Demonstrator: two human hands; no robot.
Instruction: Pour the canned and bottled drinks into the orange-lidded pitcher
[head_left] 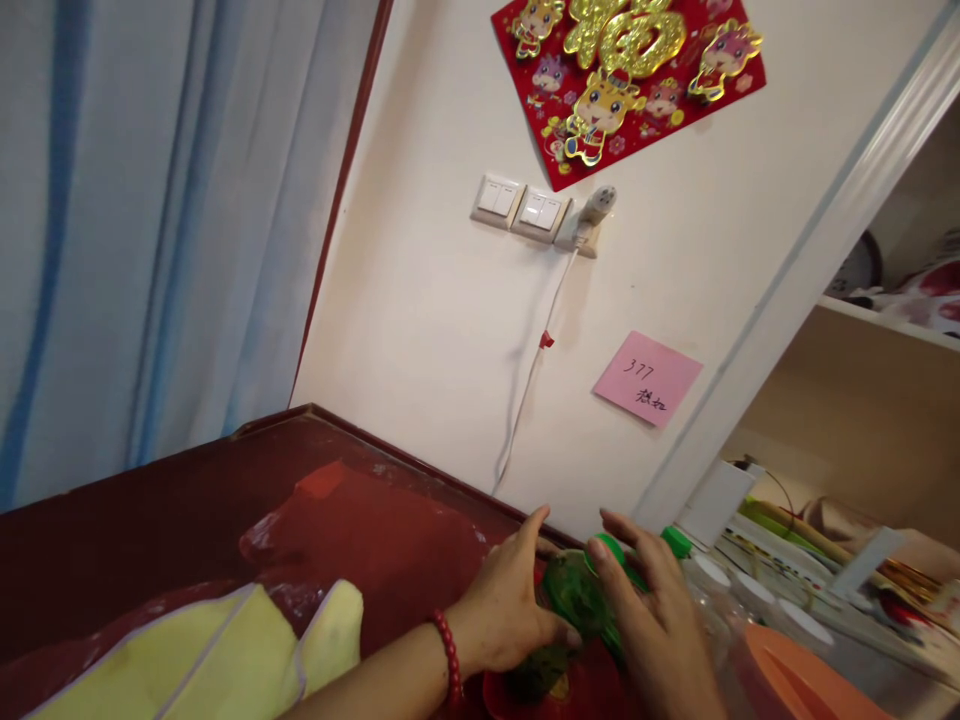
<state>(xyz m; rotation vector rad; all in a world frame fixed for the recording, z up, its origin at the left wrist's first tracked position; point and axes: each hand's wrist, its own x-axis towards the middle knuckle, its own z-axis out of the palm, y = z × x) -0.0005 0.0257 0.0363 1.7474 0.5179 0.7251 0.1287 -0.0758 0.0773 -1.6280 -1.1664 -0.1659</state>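
Observation:
At the lower middle, a see-through green bottle (574,590) with dark patches stands at the table's wall side, leaning a little. My left hand (510,595), with a red bead bracelet (447,655) on the wrist, is curled round its left side, thumb in front and index finger pointing up. On the other side my right hand (660,620) is cupped close round the top, its thumb by a bright green cap (604,553). Part of the bottle is hidden by my fingers. Below lies a shiny red surface (592,690) with a small gold mark.
The dark red table (187,490) carries a clear plastic sheet and a yellow cloth item (225,650) with pale edging. To the right are another green cap (676,542), white-lidded jars (754,592) and an orange object (810,680). A white cable (525,400) hangs down the wall.

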